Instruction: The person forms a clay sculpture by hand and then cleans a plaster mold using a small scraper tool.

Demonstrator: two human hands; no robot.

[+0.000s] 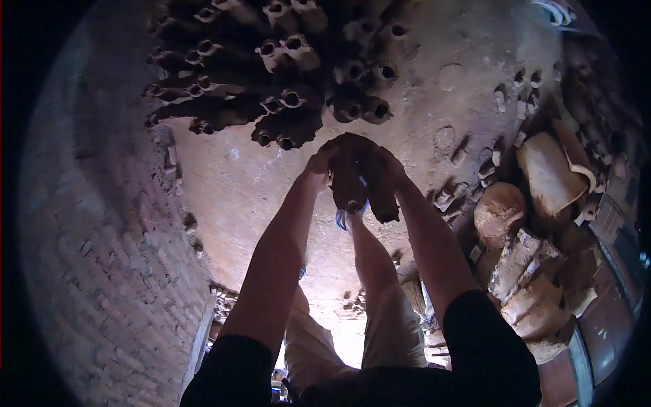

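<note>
1. Dark two-pronged piece [348, 169] is held above the earthen floor [234, 183], near the grouped hollow tubes [306, 59].
2. Its left side is gripped by the left hand [321, 163], its right side by the right hand [391, 167]; the fingers are largely lost in shadow.
3. Many of the tubes are set in pairs, round openings visible.
4. At right, a rounded brown vessel [500, 211] is surrounded by heaped pottery pieces [539, 302].
5. Brickwork [122, 292] is seen at left.
</note>
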